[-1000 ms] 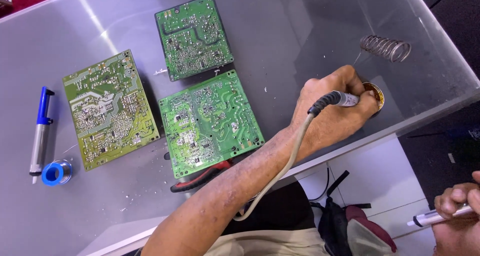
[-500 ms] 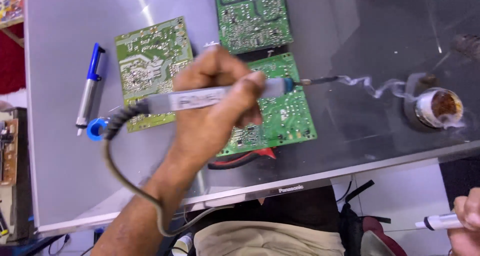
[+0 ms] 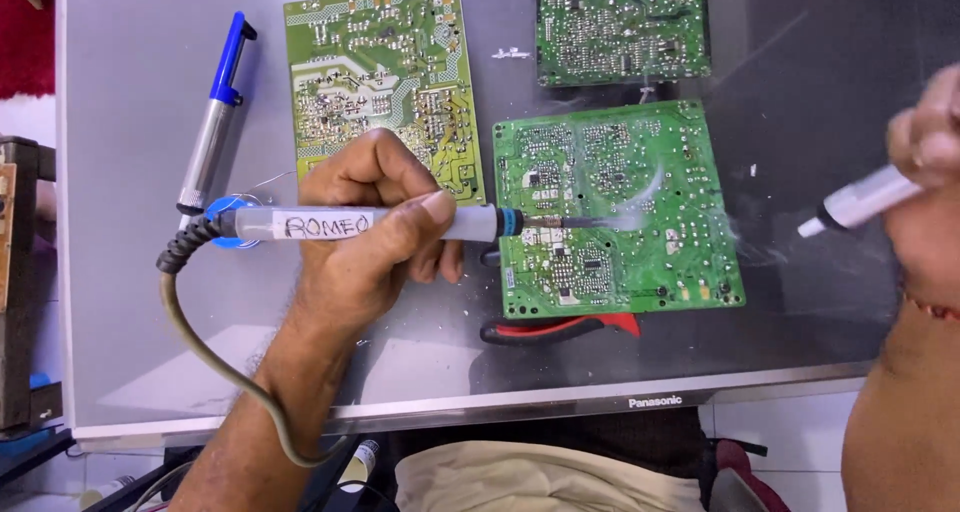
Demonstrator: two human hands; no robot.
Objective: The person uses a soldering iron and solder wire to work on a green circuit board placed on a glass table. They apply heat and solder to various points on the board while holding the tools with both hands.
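The left hand (image 3: 365,234) is clenching the soldering iron (image 3: 400,224) lengthwise, tip pointing right over the middle green circuit board (image 3: 615,207) on the surface, while the right hand (image 3: 925,187) is gripping a white pen-like tool (image 3: 860,200) farther right.

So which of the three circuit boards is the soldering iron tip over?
The nearest green board, lying partly on the red-handled pliers. The yellow-green board and far board lie clear of the soldering iron.
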